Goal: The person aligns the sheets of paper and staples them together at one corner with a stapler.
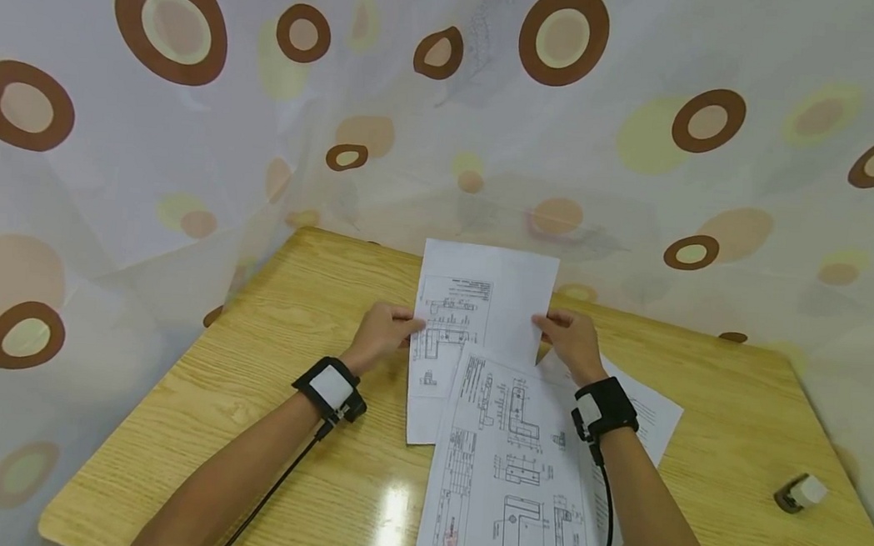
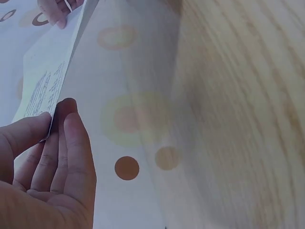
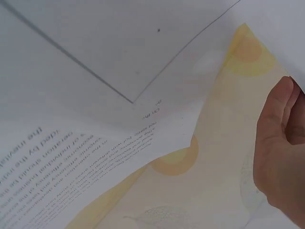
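Observation:
My left hand [image 1: 386,335] pinches the left edge of a paper sheet [image 1: 522,291] between thumb and fingers. The right hand [image 1: 574,341] pinches its opposite edge. This sheet carries a small technical drawing on its left half and is tilted up toward the back of the table. Overlapping its lower part is a larger drawing sheet [image 1: 484,485] with L-shaped parts and a red stamp. A text sheet [image 1: 658,403] peeks out beneath it, by the right forearm. In the left wrist view, the raised sheet [image 2: 45,62] appears nearly edge-on, thumb on one face, fingers behind.
The papers are over a light wooden table [image 1: 308,298]. A small dark bottle with a white cap [image 1: 801,493] lies near the table's right edge. Patterned cloth [image 1: 431,122] hangs behind and at both sides. A black cable [image 1: 274,484] runs along each forearm from the wristbands.

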The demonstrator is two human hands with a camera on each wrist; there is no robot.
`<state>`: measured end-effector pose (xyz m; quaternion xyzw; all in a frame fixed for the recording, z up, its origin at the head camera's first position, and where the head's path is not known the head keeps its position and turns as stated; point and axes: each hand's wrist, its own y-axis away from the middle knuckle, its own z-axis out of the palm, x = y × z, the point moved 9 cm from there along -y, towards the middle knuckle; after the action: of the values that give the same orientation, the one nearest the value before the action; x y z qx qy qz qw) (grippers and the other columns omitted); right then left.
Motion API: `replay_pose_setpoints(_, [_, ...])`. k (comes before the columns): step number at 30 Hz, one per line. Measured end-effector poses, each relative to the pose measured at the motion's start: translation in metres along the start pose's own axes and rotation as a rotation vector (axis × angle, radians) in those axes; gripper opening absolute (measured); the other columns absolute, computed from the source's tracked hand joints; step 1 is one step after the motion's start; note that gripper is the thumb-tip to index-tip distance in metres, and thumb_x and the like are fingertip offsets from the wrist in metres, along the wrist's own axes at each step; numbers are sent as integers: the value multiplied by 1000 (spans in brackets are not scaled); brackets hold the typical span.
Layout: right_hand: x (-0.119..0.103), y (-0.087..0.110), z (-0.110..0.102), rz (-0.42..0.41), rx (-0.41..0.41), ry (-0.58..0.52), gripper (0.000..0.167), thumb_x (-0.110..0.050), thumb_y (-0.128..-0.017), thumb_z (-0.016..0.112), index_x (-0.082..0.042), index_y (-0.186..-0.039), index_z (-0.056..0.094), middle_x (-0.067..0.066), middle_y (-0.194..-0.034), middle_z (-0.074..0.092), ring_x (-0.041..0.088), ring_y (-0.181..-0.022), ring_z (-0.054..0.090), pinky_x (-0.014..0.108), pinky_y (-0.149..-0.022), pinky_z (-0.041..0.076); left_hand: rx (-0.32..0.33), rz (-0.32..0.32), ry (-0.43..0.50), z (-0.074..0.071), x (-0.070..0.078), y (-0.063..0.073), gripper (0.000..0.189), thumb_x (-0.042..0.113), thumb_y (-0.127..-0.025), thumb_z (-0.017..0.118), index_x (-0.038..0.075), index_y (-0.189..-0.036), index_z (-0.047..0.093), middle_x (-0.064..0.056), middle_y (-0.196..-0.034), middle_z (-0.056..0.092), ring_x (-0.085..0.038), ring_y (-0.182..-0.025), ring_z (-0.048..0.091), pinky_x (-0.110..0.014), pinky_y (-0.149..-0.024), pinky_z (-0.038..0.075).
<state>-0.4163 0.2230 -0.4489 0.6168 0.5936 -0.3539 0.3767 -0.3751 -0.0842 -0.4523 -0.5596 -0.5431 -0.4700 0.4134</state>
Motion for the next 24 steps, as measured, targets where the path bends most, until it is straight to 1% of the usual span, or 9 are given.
replay_pose_setpoints(4, [-6,0,-1,-9,13,-2,41,-26,-98,66,4,-126,64,20,-119,63,34,-105,63,42,-97,46,7,16,10,-4,6,0,22,10,-97,66,-5,-111,73,-12,-97,72,-21,-86,69,-37,-79,57])
replay_pose_setpoints(10, [-16,3,-3,-29,37,-26,44,-28,-98,66,6,-126,63,22,-119,64,34,-106,64,42,-99,45,27,41,-1,-10,14,1,24,13,-98,65,-4,-114,72,-13,-102,71,-22,-90,69,-35,-79,57])
replay_pose_setpoints(14, [-24,3,-5,-83,60,-49,41,-26,-98,67,6,-122,66,20,-115,65,28,-100,64,36,-94,49,44,74,-6,-14,19,0,25,15,-99,65,-3,-115,72,-12,-101,72,-21,-89,69,-35,-78,57])
replay_pose_setpoints(19, [-35,3,-6,-179,79,-96,36,-23,-97,68,8,-116,68,20,-110,67,16,-92,65,27,-86,52,72,145,-28,-20,28,-1,24,16,-99,65,-1,-113,74,-11,-96,73,-19,-85,69,-39,-79,56])
replay_pose_setpoints(21, [-38,3,-6,-197,85,-106,36,-23,-97,68,8,-115,68,19,-109,68,13,-91,66,26,-85,53,81,164,-36,-22,32,0,24,17,-99,65,-1,-112,74,-10,-95,73,-19,-84,69,-39,-78,56])
replay_pose_setpoints(24, [-41,3,-7,-207,97,-102,35,-24,-97,68,8,-113,68,15,-106,68,12,-90,66,26,-85,53,87,177,-36,-24,36,0,24,17,-99,65,-1,-112,74,-10,-95,73,-20,-84,70,-36,-77,57])
